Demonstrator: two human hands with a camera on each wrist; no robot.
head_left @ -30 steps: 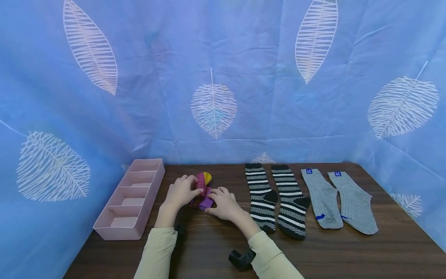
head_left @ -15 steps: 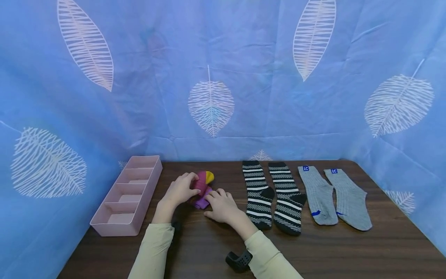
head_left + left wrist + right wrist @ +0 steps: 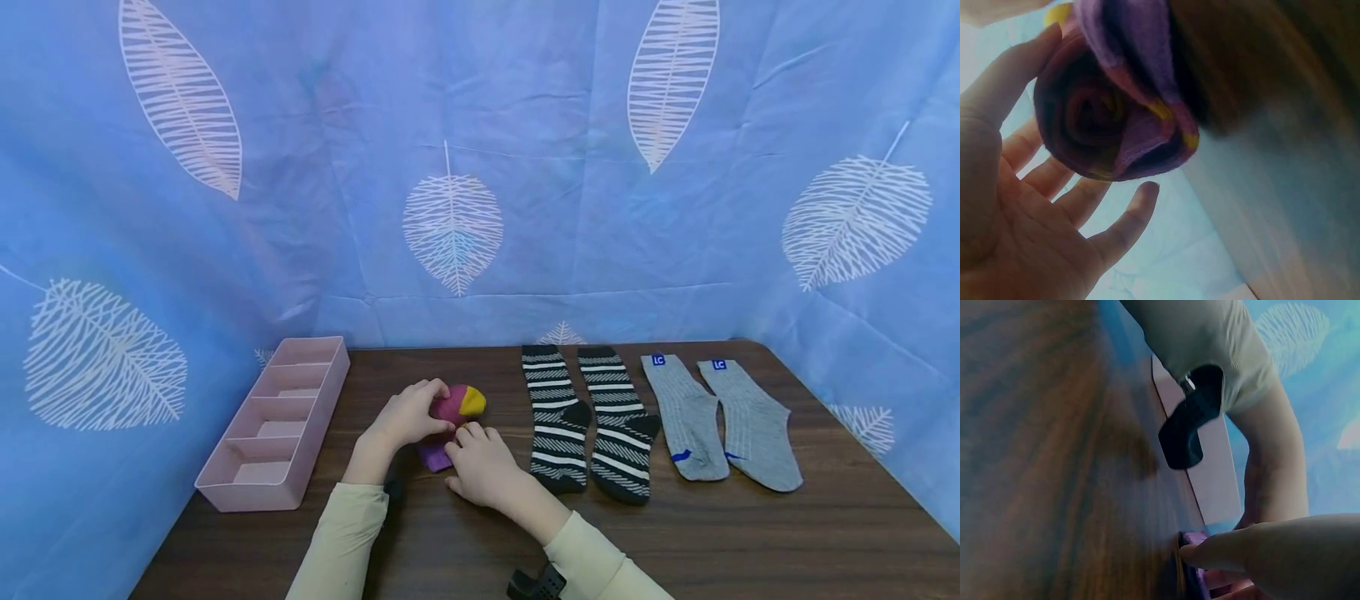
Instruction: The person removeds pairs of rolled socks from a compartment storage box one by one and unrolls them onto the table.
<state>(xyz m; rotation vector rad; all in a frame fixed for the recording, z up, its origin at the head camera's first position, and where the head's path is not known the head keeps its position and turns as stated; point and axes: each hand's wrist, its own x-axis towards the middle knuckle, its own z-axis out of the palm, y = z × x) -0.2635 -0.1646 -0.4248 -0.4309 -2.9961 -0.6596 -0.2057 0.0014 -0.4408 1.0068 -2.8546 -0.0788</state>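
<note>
A rolled-up pair of socks (image 3: 450, 406), magenta with a yellow toe and a purple cuff, lies on the brown table between both hands. My left hand (image 3: 411, 414) grips the roll from the left, fingers over its far side and thumb nearer. The left wrist view shows the end of the sock roll (image 3: 1088, 115) as a spiral, with the purple cuff (image 3: 1138, 31) folded loosely over it. From the right, my right hand (image 3: 483, 468) holds the cuff's edge between thumb and fingers. In the right wrist view its thumb (image 3: 1194, 553) lies against the purple fabric (image 3: 1194, 539).
A pink four-section organizer box (image 3: 318, 442) stands on the left side of the table (image 3: 457, 550). Two black-and-white striped socks (image 3: 555, 433) (image 3: 621, 442) lie flat right of the hands, then two grey socks (image 3: 693, 425) (image 3: 757, 429). A blue leaf-print cloth (image 3: 525, 250) hangs behind.
The sock roll has turned and shifted right and toward me, its yellow toe now pointing right. My left hand moved with it; the right hand shifted slightly nearer and right.
</note>
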